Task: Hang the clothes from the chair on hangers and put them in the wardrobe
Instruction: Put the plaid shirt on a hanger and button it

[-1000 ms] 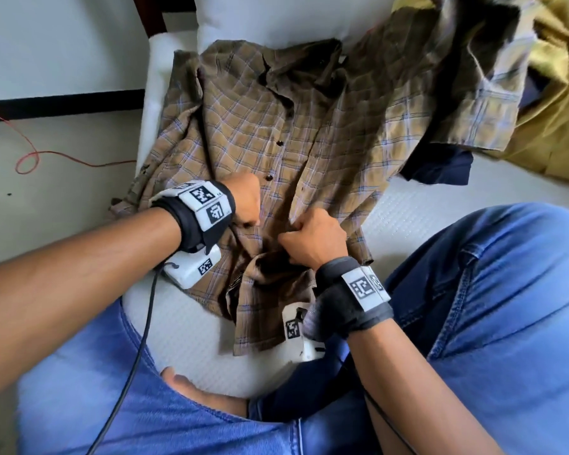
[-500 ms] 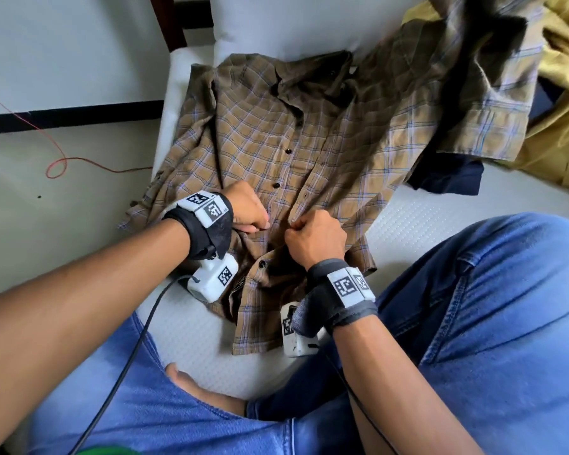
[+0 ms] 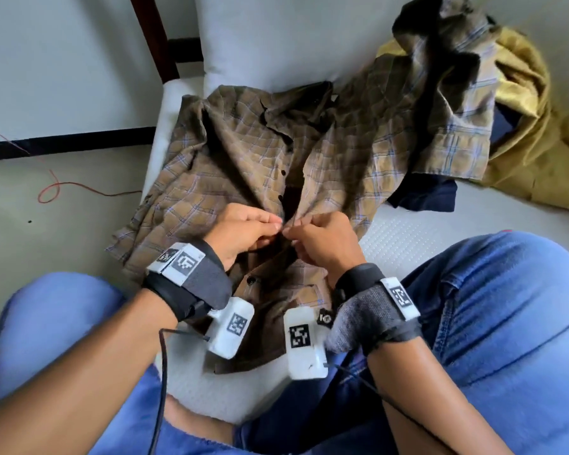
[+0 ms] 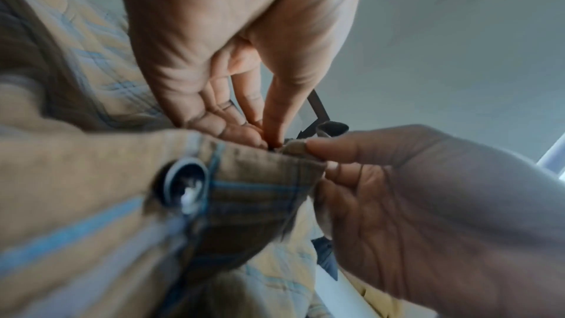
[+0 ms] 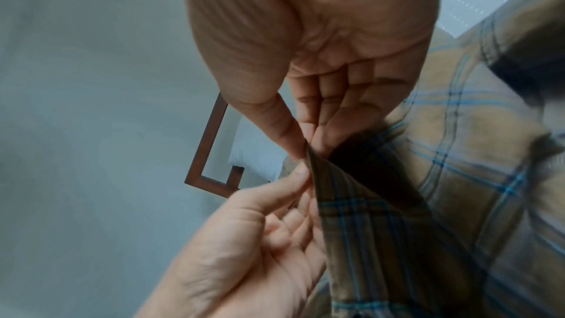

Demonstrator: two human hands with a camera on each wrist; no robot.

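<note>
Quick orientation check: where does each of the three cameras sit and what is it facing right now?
Head: looks forward and down at the plaid shirt on the white chair; both forearms and jeans show.
Left wrist: looks along the left hand to its fingers pinching the shirt edge.
Right wrist: looks along the right hand at the same edge.
Shared: both wrist views show both hands.

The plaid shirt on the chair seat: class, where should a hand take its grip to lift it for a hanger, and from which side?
Probably the collar of the plaid shirt, from the chair-back side: it lies exposed there, and the shirt spreads flat below. Both the left hand and right hand now pinch the front edges.
</note>
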